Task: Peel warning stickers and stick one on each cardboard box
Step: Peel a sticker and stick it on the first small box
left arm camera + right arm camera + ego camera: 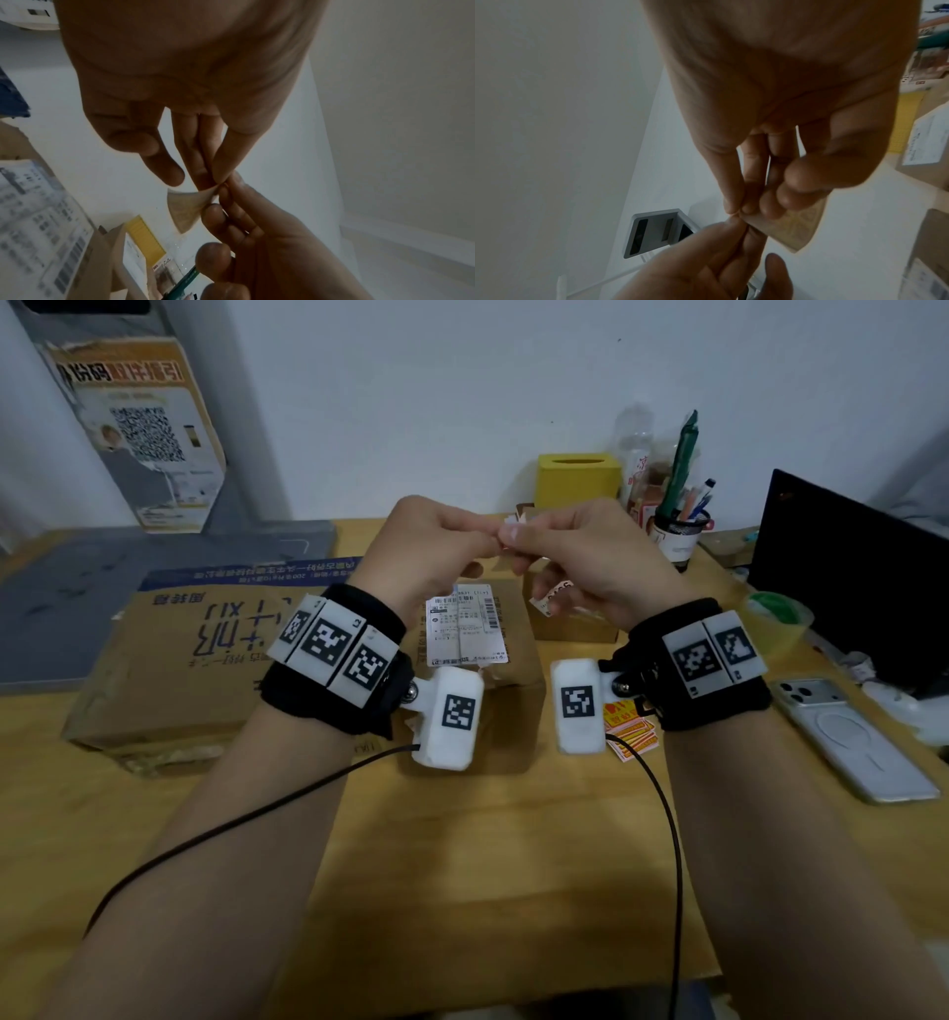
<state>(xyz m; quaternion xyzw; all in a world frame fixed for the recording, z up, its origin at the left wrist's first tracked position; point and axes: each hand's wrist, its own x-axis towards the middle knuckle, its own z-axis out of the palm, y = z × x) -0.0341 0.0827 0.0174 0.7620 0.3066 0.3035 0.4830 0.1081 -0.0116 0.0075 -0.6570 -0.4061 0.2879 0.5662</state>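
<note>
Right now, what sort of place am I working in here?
Probably a home or small-office desk used for packing parcels: cardboard boxes with shipping labels on a wooden table, a pen holder by the wall, and a dark monitor on the right.

Warning sticker (183, 209) held up in the air above the counter (462, 839), pinched at one corner between fingertips of both hands; pale backing side faces the wrist cameras, faint yellow print shows through, sheet slightly curled. Stack of spare warning stickers (630, 730), red and yellow, lies flat on the counter at 4 o'clock from the small cardboard box (493, 680). That box is upright at centre and carries a white shipping label on top. Large flat cardboard box (169, 680) lies at its 9 o'clock, blue printing on top. Third small cardboard box (575, 624) sits at 1 o'clock, partly hidden.
</note>
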